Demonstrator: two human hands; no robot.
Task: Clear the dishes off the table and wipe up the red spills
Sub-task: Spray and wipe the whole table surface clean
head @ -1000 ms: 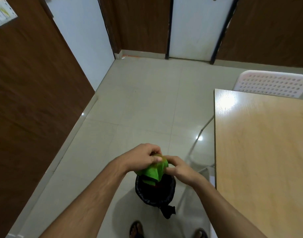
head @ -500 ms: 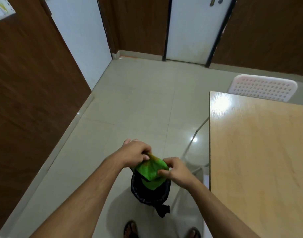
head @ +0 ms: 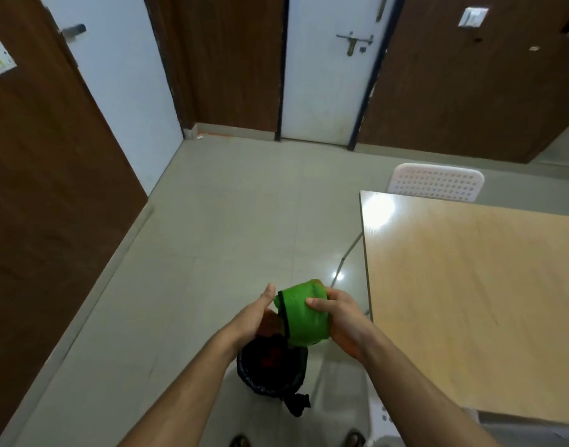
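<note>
Since a moment ago the left hand (head: 252, 317) has let go and opened flat beside the green cloth (head: 304, 314), now gripped by the right hand (head: 339, 321) alone, above the black-lined bin (head: 272, 371); shaking-out looks finished, so wiping can resume.

Left hand (head: 255, 312) flat with straight fingers, right hand (head: 343, 321) curled, gripping
</note>
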